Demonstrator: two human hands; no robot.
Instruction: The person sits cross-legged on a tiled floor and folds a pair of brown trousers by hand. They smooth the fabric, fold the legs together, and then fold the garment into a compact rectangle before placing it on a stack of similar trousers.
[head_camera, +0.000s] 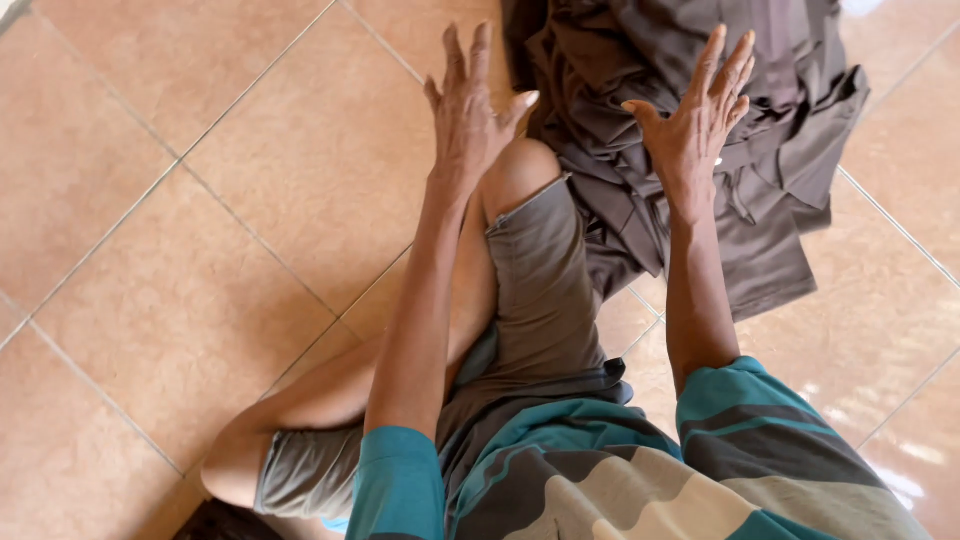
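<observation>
A heap of dark brown clothes (700, 60) lies on the tiled floor ahead of me, spreading to the right. My left hand (468, 110) is stretched forward with fingers spread, hovering above the floor just left of the heap, holding nothing. My right hand (695, 115) is raised over the heap, fingers apart, also empty. Neither hand touches the cloth. My bent knee (520, 170) rises between my two arms, against the near edge of the heap.
Glossy orange-brown floor tiles (200, 230) with pale grout lines fill the view. I sit on the floor in grey shorts (545, 290) and a teal, grey and beige striped shirt (600, 480). My other leg is folded to the lower left (300, 400).
</observation>
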